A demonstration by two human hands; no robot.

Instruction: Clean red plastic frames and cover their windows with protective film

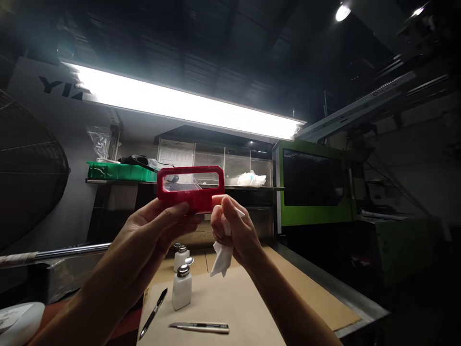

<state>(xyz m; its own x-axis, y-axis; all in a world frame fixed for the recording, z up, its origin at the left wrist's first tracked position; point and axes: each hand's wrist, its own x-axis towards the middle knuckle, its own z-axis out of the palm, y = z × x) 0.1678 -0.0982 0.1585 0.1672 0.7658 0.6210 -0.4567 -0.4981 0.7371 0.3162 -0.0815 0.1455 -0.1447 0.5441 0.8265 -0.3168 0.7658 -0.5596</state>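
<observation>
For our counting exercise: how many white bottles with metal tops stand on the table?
2: the nearer bottle, beyond the knife, and the farther bottle, partly hidden just behind it. More could be hidden.

The smooth, slender-fingered left hand [158,221] is bare, with a long thumb [175,210] that ends in a rounded tip. The left forearm [108,278], a long limb narrowing at the wrist, is bare as well. The right hand [239,235] is likewise bare, with rounded knuckles and a thumb thick at its base. Its smooth, tapering right forearm [284,293] is uncovered too (both forearms broaden steadily away from the wrists, as far as the view shows them).
</observation>
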